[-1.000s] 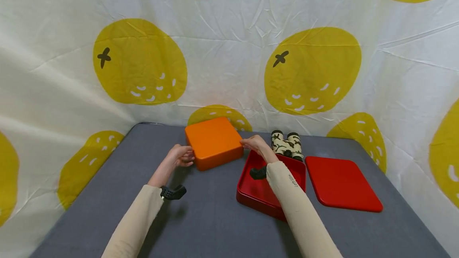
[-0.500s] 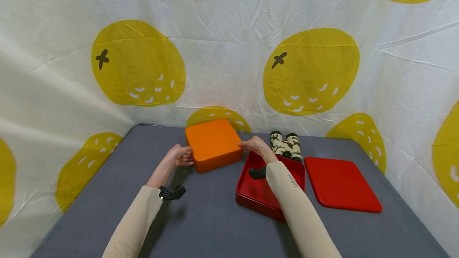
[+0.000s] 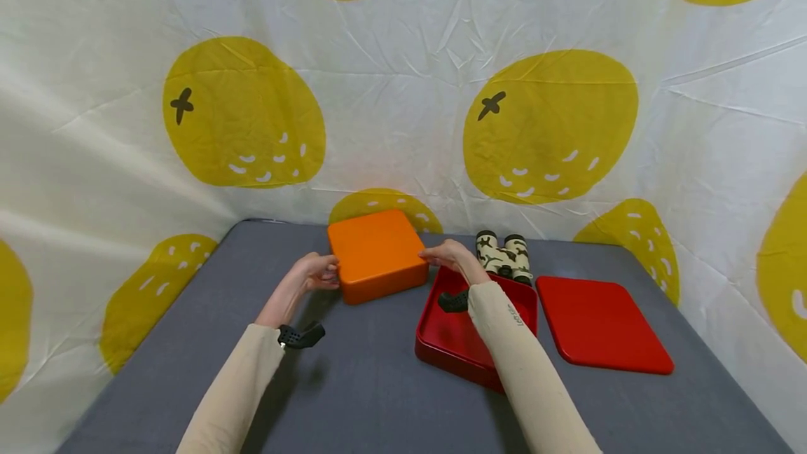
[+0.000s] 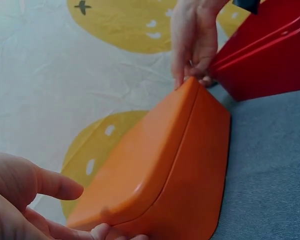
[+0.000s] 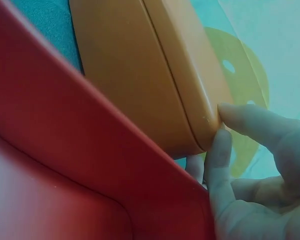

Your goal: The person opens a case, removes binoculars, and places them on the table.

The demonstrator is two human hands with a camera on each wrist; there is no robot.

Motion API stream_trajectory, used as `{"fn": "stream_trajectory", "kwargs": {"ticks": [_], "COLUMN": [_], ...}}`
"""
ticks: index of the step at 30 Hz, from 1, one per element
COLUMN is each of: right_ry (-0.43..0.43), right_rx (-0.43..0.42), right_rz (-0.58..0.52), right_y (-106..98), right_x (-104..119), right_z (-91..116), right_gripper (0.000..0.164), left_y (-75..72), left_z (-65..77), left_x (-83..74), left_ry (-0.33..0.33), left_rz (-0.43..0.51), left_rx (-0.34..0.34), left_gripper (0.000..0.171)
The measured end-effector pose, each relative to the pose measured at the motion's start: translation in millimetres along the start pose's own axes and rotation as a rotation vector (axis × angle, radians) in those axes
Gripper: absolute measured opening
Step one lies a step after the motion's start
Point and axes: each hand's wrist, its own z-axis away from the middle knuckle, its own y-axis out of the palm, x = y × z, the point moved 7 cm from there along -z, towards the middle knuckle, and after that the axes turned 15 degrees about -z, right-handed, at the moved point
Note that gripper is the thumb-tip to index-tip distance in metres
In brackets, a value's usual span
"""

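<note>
A closed orange box (image 3: 378,251) lies at the back middle of the table, a seam between its lid (image 4: 150,160) and body showing in both wrist views. My left hand (image 3: 315,273) is at the box's left side. In the left wrist view its fingertips (image 4: 102,231) touch the near corner by the seam, while the thumb stands out straight. Over at the right corner, my right hand (image 3: 449,254) pinches the lid's edge between thumb (image 5: 245,120) and index finger. The right wrist passes over an uncovered red box (image 3: 450,361), whose wall hides some fingers.
A flat red lid (image 3: 602,324) lies right of the red box. Behind that box are camouflage-patterned binoculars (image 3: 504,254). The grey table (image 3: 372,384) ends at a white curtain (image 3: 391,118) printed with yellow fruit.
My left hand has come in closer to the box's left side. My right fingers have settled at the right corner. The box and other things have stayed put.
</note>
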Motion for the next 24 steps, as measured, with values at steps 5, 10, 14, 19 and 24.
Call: {"fn": "stream_trajectory", "kwargs": {"ticks": [5, 10, 14, 19, 24], "right_ry": [0.011, 0.022, 0.04, 0.034, 0.015], "right_rx": [0.005, 0.035, 0.047, 0.033, 0.103], "right_rz": [-0.002, -0.042, -0.059, -0.051, -0.092], "right_y": [-0.2, 3.1, 7.2, 0.9, -7.6], "right_x": [3.2, 8.3, 11.7, 0.3, -15.8], "right_z": [0.3, 8.5, 17.1, -6.8, -42.6], "right_gripper": [0.062, 0.047, 0.037, 0.032, 0.043], "left_y": [-28.2, -42.1, -25.0, -6.2, 0.7], "left_z": [-93.3, -139.2, -76.6, 0.0, 26.5], "left_x": [48.3, 79.8, 49.1, 7.3, -6.2], "left_ry": [-0.002, -0.098, -0.162, -0.175, -0.169], "left_rz": [0.075, 0.131, 0.134, 0.065, 0.074], "left_rx": [0.094, 0.146, 0.134, 0.077, 0.09], "left_gripper": [0.039, 0.035, 0.029, 0.019, 0.017]}}
